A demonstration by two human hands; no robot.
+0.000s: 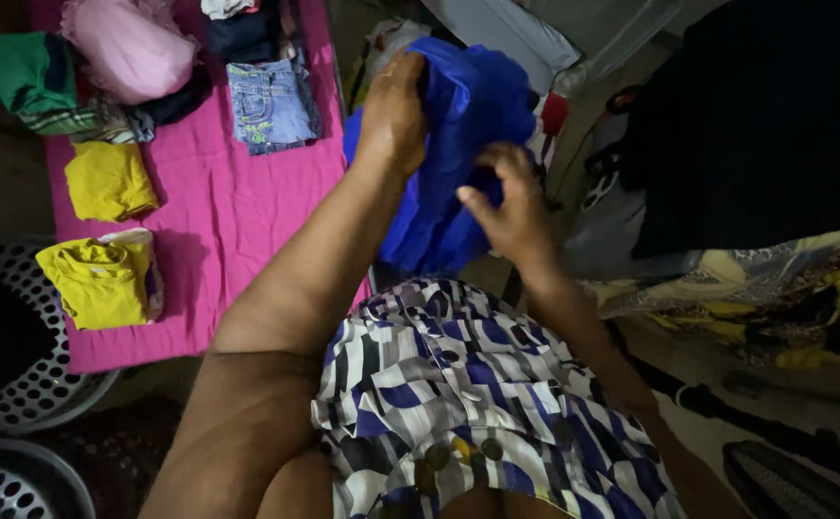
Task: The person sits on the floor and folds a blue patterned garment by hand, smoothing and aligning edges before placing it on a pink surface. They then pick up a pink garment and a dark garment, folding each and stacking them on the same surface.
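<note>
A bright blue garment (458,125) hangs bunched in front of me, above my lap. My left hand (393,111) grips its upper edge with the fingers closed over the cloth. My right hand (506,207) pinches the fabric lower down on its right side. Both arms reach forward from a blue, white and black patterned dress (468,404) that I wear.
A pink sheet (237,211) at the left carries folded clothes: two yellow pieces (102,279), a green one (30,72), denim shorts (271,101) and a pink pillow (131,48). Perforated plastic baskets (35,384) stand at the lower left. Dark cloth (756,115) and patterned fabric lie at the right.
</note>
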